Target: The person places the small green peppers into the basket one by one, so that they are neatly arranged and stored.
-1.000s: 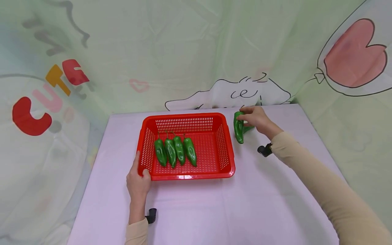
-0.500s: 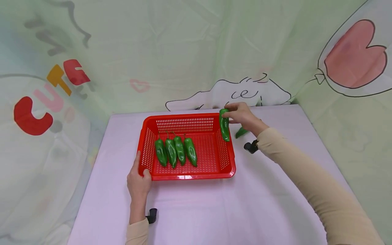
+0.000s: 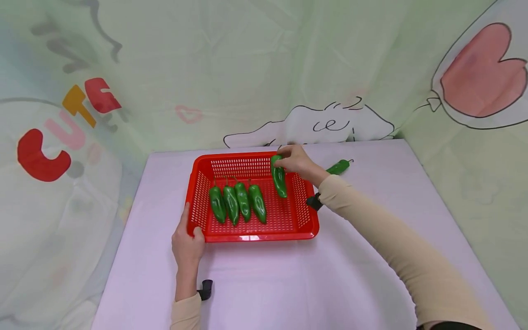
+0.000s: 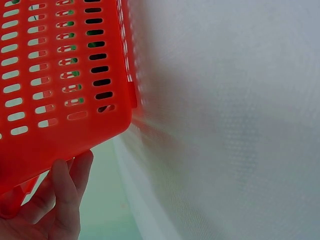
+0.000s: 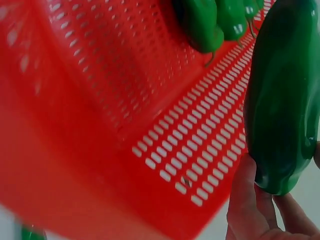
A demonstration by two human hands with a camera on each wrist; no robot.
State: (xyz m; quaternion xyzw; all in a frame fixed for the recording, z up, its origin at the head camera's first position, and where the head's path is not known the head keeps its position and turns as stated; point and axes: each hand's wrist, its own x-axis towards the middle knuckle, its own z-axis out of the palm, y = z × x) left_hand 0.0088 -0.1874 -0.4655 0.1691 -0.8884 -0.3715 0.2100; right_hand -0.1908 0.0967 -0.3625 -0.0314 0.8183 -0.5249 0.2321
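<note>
A red plastic basket (image 3: 251,237) with slotted walls stands on the table. Several green peppers (image 3: 230,205) lie side by side in its left half, stems toward the back. My left hand (image 3: 188,243) grips the basket's front left corner; in the left wrist view its fingers (image 4: 67,187) curl round the rim. With fingertips, my right hand (image 3: 298,161) pinches another green pepper (image 3: 278,178) by its upper end. That pepper hangs over the basket's right half, tip toward me; in the right wrist view the held pepper (image 5: 282,100) fills the right side.
One more green pepper (image 3: 339,167) lies on the table (image 3: 255,288) to the right of the basket, partly behind the right sleeve. A printed cloth (image 3: 247,68) hangs behind the table and along its sides.
My right hand has carried the pepper leftward from the table, across the basket's right rim, to above its inside. The left hand keeps its grip on the basket.
</note>
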